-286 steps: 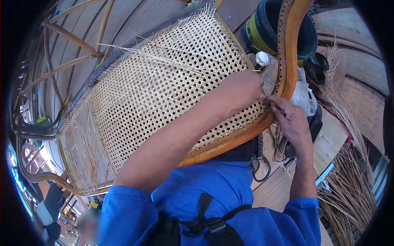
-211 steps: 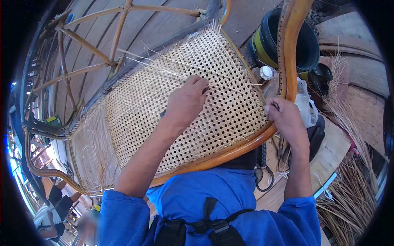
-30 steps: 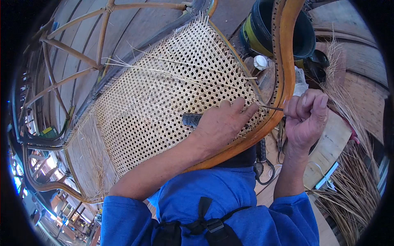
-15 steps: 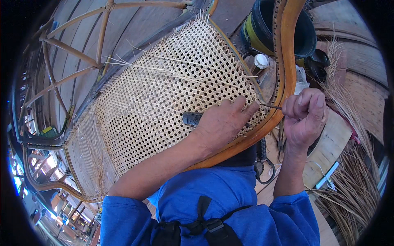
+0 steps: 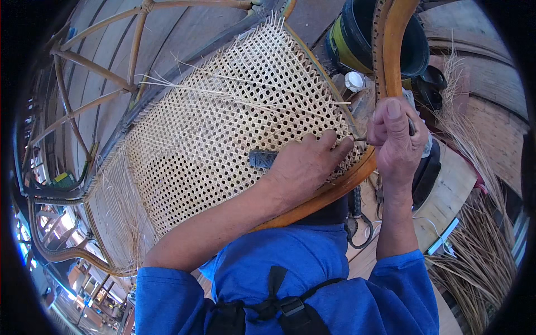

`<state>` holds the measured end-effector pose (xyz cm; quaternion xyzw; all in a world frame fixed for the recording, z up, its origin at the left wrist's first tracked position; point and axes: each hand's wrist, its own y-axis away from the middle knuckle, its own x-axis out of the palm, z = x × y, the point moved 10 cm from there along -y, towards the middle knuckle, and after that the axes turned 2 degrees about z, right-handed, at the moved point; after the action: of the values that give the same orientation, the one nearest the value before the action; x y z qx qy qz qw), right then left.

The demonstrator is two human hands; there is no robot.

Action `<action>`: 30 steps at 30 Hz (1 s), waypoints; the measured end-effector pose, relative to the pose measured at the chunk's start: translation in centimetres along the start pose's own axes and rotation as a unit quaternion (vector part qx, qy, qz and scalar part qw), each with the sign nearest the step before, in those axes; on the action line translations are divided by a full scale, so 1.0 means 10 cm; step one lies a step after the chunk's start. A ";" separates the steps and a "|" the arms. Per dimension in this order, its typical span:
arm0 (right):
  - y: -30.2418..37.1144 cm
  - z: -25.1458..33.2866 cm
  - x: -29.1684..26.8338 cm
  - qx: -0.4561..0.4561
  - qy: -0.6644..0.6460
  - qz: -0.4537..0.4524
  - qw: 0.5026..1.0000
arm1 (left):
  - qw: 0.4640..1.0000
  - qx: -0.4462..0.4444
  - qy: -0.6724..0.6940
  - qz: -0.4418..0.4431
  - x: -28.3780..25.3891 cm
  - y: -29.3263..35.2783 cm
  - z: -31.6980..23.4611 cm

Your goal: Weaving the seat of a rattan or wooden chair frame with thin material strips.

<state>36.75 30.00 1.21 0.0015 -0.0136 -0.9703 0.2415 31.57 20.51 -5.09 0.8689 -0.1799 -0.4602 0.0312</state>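
My left hand (image 5: pixel 304 164) lies on the woven cane webbing (image 5: pixel 206 134), fingers stretched toward the curved wooden frame (image 5: pixel 346 180). A dark, textured handle-like piece (image 5: pixel 262 158) sticks out from under its palm; the rest is hidden. My right hand (image 5: pixel 397 134) is closed in a fist, thumb up, around an awl-like tool (image 5: pixel 412 127). Its thin metal shaft points left, past the frame to the webbing's edge. The tip is close to my left fingertips, and I cannot tell whether it is in a hole.
A black bucket with a yellow band (image 5: pixel 343 42) and a white-capped container (image 5: pixel 354 82) stand beyond the frame. Bundles of dry cane strands (image 5: pixel 474 257) lie at the right. Scissors (image 5: pixel 363 231) are near my lap. A pole framework (image 5: pixel 97 70) rises at the left.
My right hand has moved left with the awl-like tool, bringing its fist over the wooden frame. Less of the shaft shows now. My left hand has stayed nearly in place.
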 end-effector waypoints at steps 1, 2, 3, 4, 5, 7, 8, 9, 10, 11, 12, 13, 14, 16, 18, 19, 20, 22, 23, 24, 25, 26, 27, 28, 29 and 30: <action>0.00 -0.05 0.01 0.022 0.039 0.000 0.999 | 1.000 -0.002 0.000 -0.001 0.00 0.00 0.00; 0.00 -0.04 0.03 0.008 0.035 0.001 0.999 | 1.000 0.004 -0.010 -0.017 -0.02 0.00 -0.01; 0.00 -0.03 0.07 0.000 0.020 0.014 1.000 | 0.999 0.011 -0.020 -0.031 -0.04 0.00 -0.02; 0.00 -0.01 0.09 -0.014 0.005 0.018 1.000 | 0.999 0.011 -0.018 -0.030 -0.03 0.00 -0.02; -0.02 -0.03 0.14 -0.007 0.006 0.027 1.000 | 0.999 0.011 -0.022 -0.025 -0.02 0.00 -0.02; 0.00 0.23 0.45 -0.152 0.169 0.143 0.963 | 0.999 0.015 -0.032 -0.023 -0.02 0.01 -0.02; -0.03 0.27 0.45 -0.155 0.172 0.142 0.962 | 0.999 0.018 -0.030 -0.031 -0.03 0.01 -0.03; -0.14 0.10 0.32 -0.030 0.090 0.103 0.990 | 0.999 0.020 -0.029 -0.035 -0.04 0.01 -0.03; -0.17 -0.12 0.17 0.118 0.016 0.041 0.992 | 0.998 0.022 -0.031 -0.041 -0.05 0.02 -0.04; -0.18 0.03 0.15 0.081 -0.020 0.044 0.996 | 0.999 0.018 -0.031 -0.038 -0.05 0.02 -0.04; -0.19 0.10 0.12 0.082 -0.015 0.048 0.995 | 0.999 0.011 -0.027 -0.036 -0.05 0.02 -0.03; -0.19 0.28 0.03 0.024 -0.034 0.027 0.999 | 0.999 0.008 -0.025 -0.030 -0.04 0.02 -0.02; -0.18 0.45 -0.06 -0.038 -0.051 0.004 0.998 | 1.000 0.000 -0.012 -0.016 -0.02 0.01 0.00; -0.18 0.44 -0.13 -0.042 -0.072 0.001 0.997 | 1.000 -0.003 -0.001 -0.006 0.00 0.00 0.02; -0.17 0.38 -0.16 -0.045 -0.094 0.000 0.995 | 1.000 0.007 0.015 -0.019 -0.03 0.00 0.01; -0.15 0.31 -0.17 -0.034 -0.111 -0.005 0.993 | 0.999 0.010 0.017 -0.026 -0.04 0.00 0.01; -0.13 0.23 -0.19 -0.021 -0.130 -0.016 0.991 | 1.000 0.003 0.017 -0.021 -0.03 0.00 0.03; -0.09 0.13 -0.20 -0.005 -0.130 -0.021 0.991 | 1.000 -0.006 0.017 -0.016 -0.02 0.01 0.05; -0.07 0.09 -0.23 -0.001 -0.137 -0.038 0.990 | 1.000 -0.001 0.012 -0.019 -0.03 0.01 0.04; -0.06 0.05 -0.22 0.007 -0.131 -0.031 0.991 | 1.000 0.005 0.007 -0.022 -0.04 0.01 0.02; -0.05 0.03 -0.21 0.007 -0.138 -0.028 0.990 | 1.000 0.005 0.006 -0.022 -0.04 0.01 0.02; -0.05 0.01 -0.21 0.007 -0.145 -0.024 0.989 | 1.000 0.006 0.006 -0.016 -0.03 0.01 0.02; -0.05 0.00 -0.22 0.007 -0.145 -0.025 0.989 | 1.000 0.007 0.005 -0.010 -0.03 0.01 0.01; -0.04 -0.01 -0.22 0.007 -0.137 -0.023 0.990 | 1.000 0.008 0.005 -0.010 -0.03 0.01 0.01; -0.03 -0.02 -0.22 0.007 -0.128 -0.021 0.992 | 1.000 0.009 0.002 -0.013 -0.04 0.01 0.00; -0.02 -0.03 -0.21 0.007 -0.128 -0.022 0.991 | 1.000 0.010 0.001 -0.006 -0.03 0.00 0.00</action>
<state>38.55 31.16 0.91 -0.1209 -0.0516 -0.9674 0.2165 31.38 20.60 -4.82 0.8705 -0.1793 -0.4580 0.0200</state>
